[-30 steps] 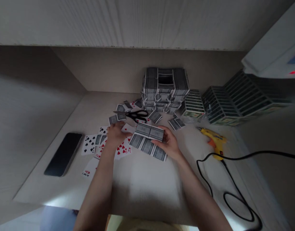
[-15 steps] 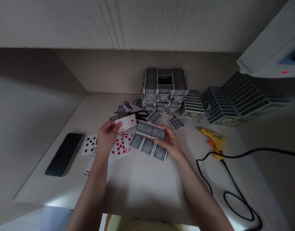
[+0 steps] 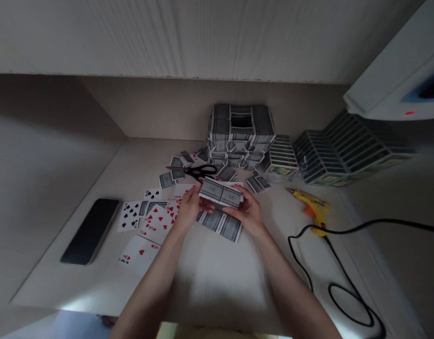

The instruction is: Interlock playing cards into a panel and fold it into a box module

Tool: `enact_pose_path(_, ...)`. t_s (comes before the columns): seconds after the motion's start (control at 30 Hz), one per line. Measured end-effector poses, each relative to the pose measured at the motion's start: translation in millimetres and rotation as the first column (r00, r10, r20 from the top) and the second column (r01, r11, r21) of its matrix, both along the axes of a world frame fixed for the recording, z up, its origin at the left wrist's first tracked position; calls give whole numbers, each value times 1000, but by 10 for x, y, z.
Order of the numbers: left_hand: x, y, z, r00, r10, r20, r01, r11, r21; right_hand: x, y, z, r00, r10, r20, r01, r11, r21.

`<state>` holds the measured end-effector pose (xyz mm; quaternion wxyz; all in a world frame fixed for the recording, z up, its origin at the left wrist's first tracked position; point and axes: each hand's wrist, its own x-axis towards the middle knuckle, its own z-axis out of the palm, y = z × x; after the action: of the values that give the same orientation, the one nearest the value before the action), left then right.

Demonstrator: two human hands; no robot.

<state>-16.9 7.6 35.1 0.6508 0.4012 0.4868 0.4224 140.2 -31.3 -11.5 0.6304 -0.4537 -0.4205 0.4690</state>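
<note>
Between my two hands is a folded playing-card piece, patterned back up, held above the table. My left hand is closed at its left end, with fingers curled beneath. My right hand grips the right end, thumb at the front edge. A white card edge with a red mark shows behind the piece; whether a hand holds it I cannot tell. Just below lies a row of back-side-up cards, partly hidden by my hands. Loose face-up cards, hearts and spades among them, lie left of my left hand.
Black-handled scissors lie behind my hands among card scraps. A box-like card structure stands at the back, beside stacked card decks. A yellow glue gun with a black cord is at right, a phone at left.
My left hand has moved right, from holding up a two of diamonds to the left end of the folded piece. My right hand still holds that piece.
</note>
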Motion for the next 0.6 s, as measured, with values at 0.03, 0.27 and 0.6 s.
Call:
enact_pose_path(0.03, 2, 4, -3, 997, 23, 70, -21, 999, -33, -3, 6, -27, 998, -42, 48, 41, 999, 30)
enact_pose_path(0.27, -27, -18, -118, 996, -75, -56, 74, 997, -17, 38, -21, -60, 886, -52, 461, -20, 988, 150)
enact_pose_path(0.6, -198, 88, -218, 982, 184, 49, -178, 979, -100, 139, 30, -3, 975, -211, 70, 217, 971, -101)
